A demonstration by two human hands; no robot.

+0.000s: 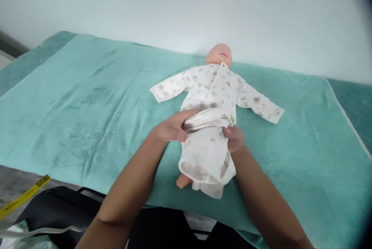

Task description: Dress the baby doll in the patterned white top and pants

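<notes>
A baby doll (218, 53) lies on its back, head toward the wall. It wears a white printed long-sleeved baby top (207, 86) with its sleeves spread to both sides. Matching baby pants (203, 150) cover its lower body, the cloth bunched in folds at the waist. My left hand (174, 125) grips the bunched cloth at the left side, thumb outside. At the right side my right hand (235, 139) pinches the same pants, its fingers partly hidden beneath. One bare foot (184, 181) shows below a wide leg opening, beside a white cloth piece (209, 191).
A green fleece cover (72, 101) lies over the table, wrinkled on the left. Behind it rises a pale wall (145, 4). At the lower left are a black chair or bag (55, 206), a yellow tape strip (24, 198) and a pale cable (52, 230).
</notes>
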